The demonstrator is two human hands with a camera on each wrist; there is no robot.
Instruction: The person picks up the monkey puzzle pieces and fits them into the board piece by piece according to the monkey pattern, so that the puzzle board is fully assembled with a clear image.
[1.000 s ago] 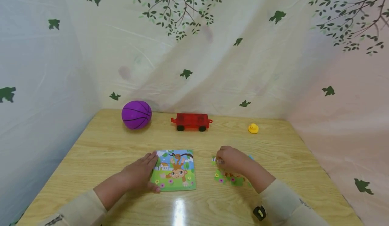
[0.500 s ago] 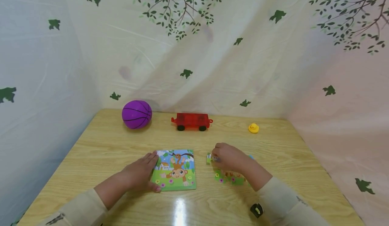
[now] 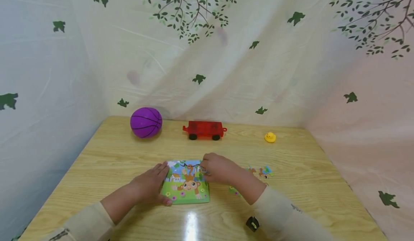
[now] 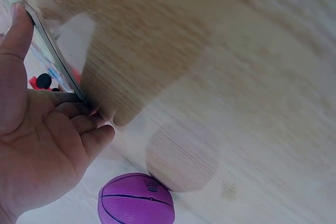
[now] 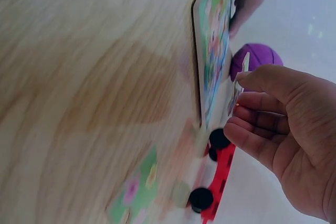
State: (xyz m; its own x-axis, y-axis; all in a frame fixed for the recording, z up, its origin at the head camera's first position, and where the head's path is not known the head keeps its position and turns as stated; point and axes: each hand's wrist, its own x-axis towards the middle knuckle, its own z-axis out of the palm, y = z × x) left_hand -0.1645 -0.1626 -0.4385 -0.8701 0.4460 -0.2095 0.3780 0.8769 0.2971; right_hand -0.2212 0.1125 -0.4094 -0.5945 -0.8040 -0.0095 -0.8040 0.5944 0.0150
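Observation:
A square picture puzzle [image 3: 185, 189] with a monkey hanging from a branch lies flat on the table. My left hand [image 3: 145, 187] rests along its left side, fingers fairly straight at that edge and thumb at the lower left corner. My right hand [image 3: 221, 169] is at the puzzle's upper right corner. In the right wrist view its thumb and fingers pinch a thin puzzle piece [image 5: 237, 93], held above the board. Loose puzzle pieces [image 3: 266, 172] lie to the right, partly hidden by the right forearm; one green piece with flowers [image 5: 137, 184] shows in the right wrist view.
Along the back of the wooden table [image 3: 129, 154] stand a purple ball [image 3: 146, 123], a red toy wagon [image 3: 205, 129] and a yellow rubber duck [image 3: 270, 137]. A small black object [image 3: 252, 223] shows beside the right sleeve. A printed cloth surrounds the table.
My right hand has moved left from the loose pieces to the puzzle's upper right corner, bringing a puzzle piece along. More loose pieces show behind the forearm. My left hand has stayed put.

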